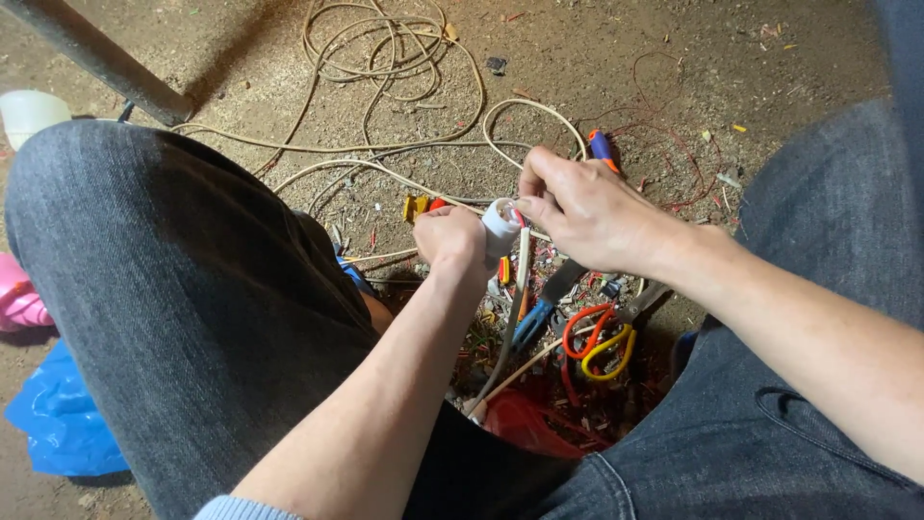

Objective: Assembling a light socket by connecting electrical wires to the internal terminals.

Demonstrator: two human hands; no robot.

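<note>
White cup [29, 114] cut by left edge

Seen from above, a person in dark grey denim jeans [192, 299], the weave faintly streaked, with a stitched seam and pocket edge on the leg nearest the orange-handled scissors [597, 342]. Both forearms are bare; a pale blue sleeve cuff [236, 508] shows on the arm farther from the scissors.

Bare dirt floor [597, 58]. Cream cable [385, 48] lies coiled on it at twelve o'clock, thin red wire [674, 135] at two. Scissors [599, 342] with red and yellow handles and blue-handled pliers [539, 313] rest among wire scraps at centre. A blue bag [58, 414] lies at eight o'clock.
</note>
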